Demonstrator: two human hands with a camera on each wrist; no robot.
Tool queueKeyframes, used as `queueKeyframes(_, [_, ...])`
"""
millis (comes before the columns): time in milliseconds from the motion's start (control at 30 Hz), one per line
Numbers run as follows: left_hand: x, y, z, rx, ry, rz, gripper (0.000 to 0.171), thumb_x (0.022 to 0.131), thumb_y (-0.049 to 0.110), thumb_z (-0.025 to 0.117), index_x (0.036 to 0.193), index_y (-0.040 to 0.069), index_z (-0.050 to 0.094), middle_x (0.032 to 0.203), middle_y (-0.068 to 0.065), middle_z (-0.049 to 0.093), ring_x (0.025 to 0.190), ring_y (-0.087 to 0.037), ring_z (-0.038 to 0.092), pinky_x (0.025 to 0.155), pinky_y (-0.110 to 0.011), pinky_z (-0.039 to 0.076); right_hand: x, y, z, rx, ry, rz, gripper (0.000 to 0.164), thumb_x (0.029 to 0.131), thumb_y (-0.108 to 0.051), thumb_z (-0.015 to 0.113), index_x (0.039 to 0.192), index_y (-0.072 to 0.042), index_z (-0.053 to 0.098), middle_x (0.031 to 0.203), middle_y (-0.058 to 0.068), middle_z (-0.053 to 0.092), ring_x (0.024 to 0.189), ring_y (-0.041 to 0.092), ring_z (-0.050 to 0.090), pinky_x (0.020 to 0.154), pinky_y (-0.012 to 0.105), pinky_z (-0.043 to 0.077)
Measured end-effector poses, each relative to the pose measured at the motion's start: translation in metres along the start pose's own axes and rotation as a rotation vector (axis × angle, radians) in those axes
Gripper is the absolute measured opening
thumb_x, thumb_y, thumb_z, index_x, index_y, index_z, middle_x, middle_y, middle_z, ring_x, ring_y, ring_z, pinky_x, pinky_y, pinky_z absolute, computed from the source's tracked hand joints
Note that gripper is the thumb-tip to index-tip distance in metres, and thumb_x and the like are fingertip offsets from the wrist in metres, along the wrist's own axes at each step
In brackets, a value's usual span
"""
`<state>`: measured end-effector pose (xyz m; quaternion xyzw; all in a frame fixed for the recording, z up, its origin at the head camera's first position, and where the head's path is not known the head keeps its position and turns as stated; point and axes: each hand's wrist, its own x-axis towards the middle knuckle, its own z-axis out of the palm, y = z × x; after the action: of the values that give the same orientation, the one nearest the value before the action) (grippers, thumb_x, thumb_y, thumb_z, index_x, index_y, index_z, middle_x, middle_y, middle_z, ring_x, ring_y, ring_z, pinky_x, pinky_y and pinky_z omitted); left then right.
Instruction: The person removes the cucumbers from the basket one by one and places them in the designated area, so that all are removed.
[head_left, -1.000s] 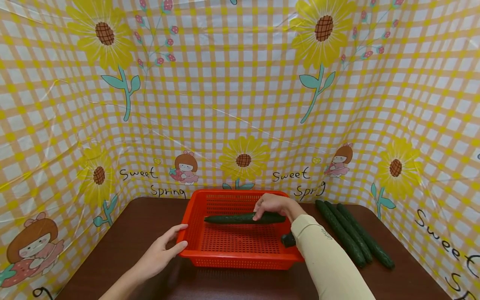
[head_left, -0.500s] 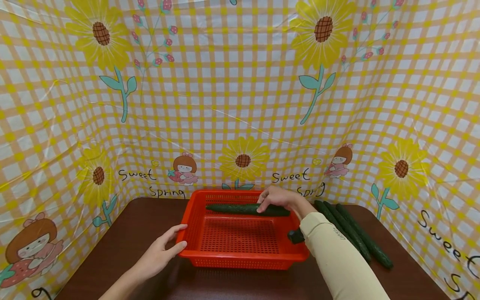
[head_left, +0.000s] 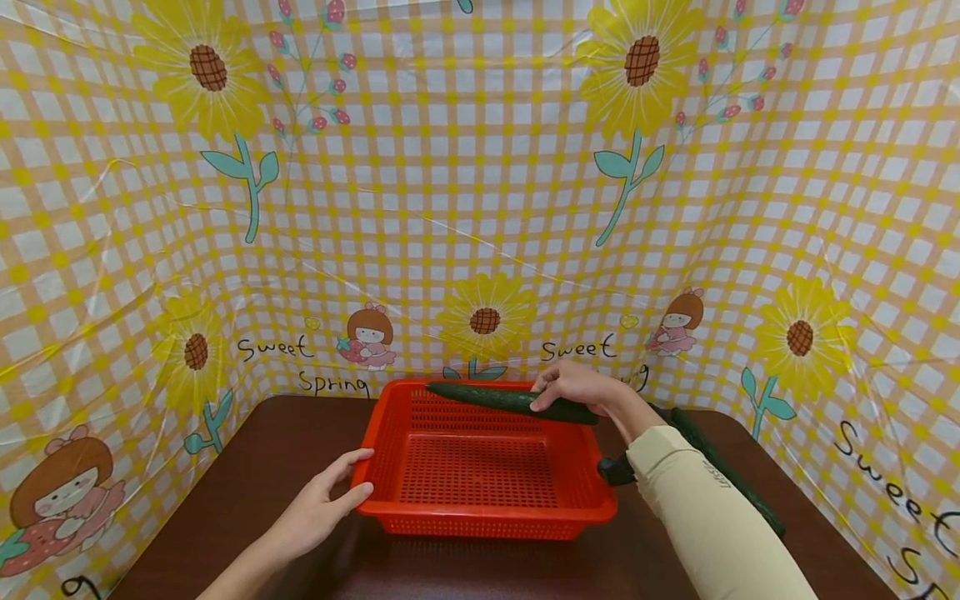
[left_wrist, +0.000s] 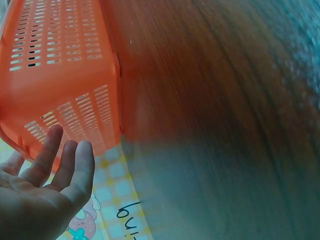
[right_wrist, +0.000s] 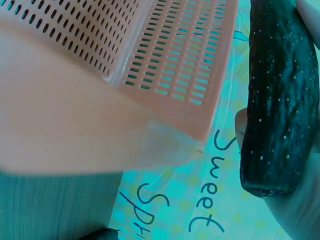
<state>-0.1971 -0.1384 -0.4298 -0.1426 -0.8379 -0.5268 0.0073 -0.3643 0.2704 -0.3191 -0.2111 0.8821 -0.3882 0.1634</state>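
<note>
My right hand point(head_left: 576, 390) grips a long dark green cucumber point(head_left: 480, 395) near its right part, fingers and thumb round it. The cucumber slants over the far rim of a red perforated plastic basket point(head_left: 487, 510), its left end pointing up and left. In the right wrist view the bumpy cucumber point(right_wrist: 280, 100) fills the right edge, with the basket point(right_wrist: 210, 115) beside it. My left hand point(head_left: 322, 500) rests at the basket's left end, thumb and fingers spread at the rim. The left wrist view has the left hand's fingers point(left_wrist: 82, 170) extended along the basket's side wall point(left_wrist: 60, 90).
More cucumbers point(head_left: 737, 475) lie on the dark brown table point(head_left: 300, 433) right of the basket, partly hidden behind the right sleeve point(head_left: 697, 508). A small black device point(head_left: 617, 471) sits at the right wrist. Checked, flower-printed cloth point(head_left: 480, 208) walls the table's back and sides.
My right hand has lifted the cucumber from inside the basket up and rightward to the far rim, tilting it. The left hand has stayed at the basket's left end.
</note>
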Motion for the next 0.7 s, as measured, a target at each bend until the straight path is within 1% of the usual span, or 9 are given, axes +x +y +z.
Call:
queueKeyframes(67, [-0.001, 0.000, 0.000, 0.007, 0.008, -0.013, 0.052, 0.099, 0.030, 0.064, 0.147, 0.016, 0.047, 0.129, -0.012, 0.064, 0.120, -0.028, 0.057, 0.085, -0.029, 0.051, -0.004, -0.001, -0.001, -0.005, 0.022, 0.011, 0.027, 0.087, -0.026, 0.078, 0.073, -0.013, 0.059, 0.137, 0.020, 0.059, 0.132, 0.040, 0.048, 0.104, 0.052, 0.043])
queueKeyframes(100, [-0.001, 0.000, 0.001, 0.010, 0.012, -0.018, 0.052, 0.099, 0.030, 0.065, 0.147, 0.017, 0.047, 0.129, -0.011, 0.064, 0.121, -0.028, 0.057, 0.086, -0.029, 0.051, -0.006, -0.001, -0.002, -0.002, 0.034, 0.015, 0.025, 0.087, -0.027, 0.078, 0.075, -0.013, 0.061, 0.137, 0.020, 0.058, 0.133, 0.040, 0.047, 0.105, 0.053, 0.042])
queueKeyframes(167, [-0.002, 0.000, 0.001, 0.013, 0.015, -0.018, 0.052, 0.099, 0.030, 0.065, 0.147, 0.017, 0.048, 0.129, -0.011, 0.064, 0.121, -0.028, 0.057, 0.086, -0.030, 0.051, -0.010, -0.001, -0.004, 0.004, 0.049, 0.022, 0.020, 0.087, -0.028, 0.077, 0.086, -0.010, 0.068, 0.140, 0.023, 0.056, 0.137, 0.043, 0.043, 0.106, 0.055, 0.041])
queueKeyframes(200, [-0.002, 0.000, 0.001, 0.012, 0.014, -0.018, 0.052, 0.099, 0.029, 0.065, 0.147, 0.016, 0.047, 0.129, -0.012, 0.064, 0.121, -0.028, 0.057, 0.086, -0.030, 0.051, -0.013, 0.000, -0.004, 0.007, 0.054, 0.024, 0.023, 0.088, -0.027, 0.077, 0.089, -0.006, 0.068, 0.142, 0.024, 0.054, 0.139, 0.045, 0.040, 0.107, 0.055, 0.040])
queueKeyframes(300, [-0.002, 0.000, 0.001, 0.006, 0.013, -0.016, 0.052, 0.100, 0.029, 0.064, 0.147, 0.015, 0.047, 0.128, -0.013, 0.065, 0.121, -0.029, 0.057, 0.086, -0.029, 0.051, -0.019, 0.002, -0.007, 0.014, 0.068, 0.022, 0.039, 0.089, -0.027, 0.075, 0.117, 0.000, 0.069, 0.144, 0.027, 0.051, 0.139, 0.047, 0.038, 0.107, 0.057, 0.040])
queueKeyframes(433, [-0.003, 0.000, 0.001, 0.009, 0.018, -0.018, 0.052, 0.100, 0.030, 0.064, 0.147, 0.016, 0.047, 0.128, -0.015, 0.065, 0.120, -0.028, 0.057, 0.086, -0.030, 0.050, -0.026, 0.006, -0.010, 0.014, 0.104, 0.034, 0.048, 0.089, -0.028, 0.075, 0.125, 0.002, 0.066, 0.142, 0.025, 0.053, 0.135, 0.046, 0.043, 0.105, 0.056, 0.041])
queueKeyframes(533, [-0.003, 0.000, 0.001, 0.014, 0.021, -0.017, 0.052, 0.099, 0.031, 0.064, 0.147, 0.016, 0.048, 0.128, -0.014, 0.065, 0.120, -0.027, 0.058, 0.087, -0.031, 0.050, -0.031, 0.010, -0.013, 0.014, 0.132, 0.041, 0.044, 0.090, -0.030, 0.075, 0.122, 0.000, 0.069, 0.144, 0.025, 0.051, 0.136, 0.046, 0.042, 0.104, 0.055, 0.042])
queueKeyframes(600, [-0.003, 0.000, 0.001, 0.013, 0.020, -0.012, 0.052, 0.099, 0.031, 0.064, 0.147, 0.016, 0.048, 0.128, -0.014, 0.065, 0.120, -0.027, 0.058, 0.087, -0.032, 0.050, -0.036, 0.013, -0.015, 0.029, 0.152, 0.056, 0.037, 0.089, -0.029, 0.076, 0.113, -0.001, 0.070, 0.143, 0.024, 0.052, 0.135, 0.045, 0.043, 0.103, 0.054, 0.042])
queueKeyframes(700, [-0.003, 0.000, 0.001, 0.010, 0.016, -0.005, 0.052, 0.100, 0.030, 0.064, 0.147, 0.016, 0.048, 0.129, -0.012, 0.065, 0.121, -0.028, 0.057, 0.088, -0.031, 0.050, -0.044, 0.018, -0.017, 0.039, 0.171, 0.068, 0.033, 0.089, -0.029, 0.075, 0.108, -0.002, 0.070, 0.144, 0.025, 0.050, 0.137, 0.047, 0.039, 0.104, 0.056, 0.041])
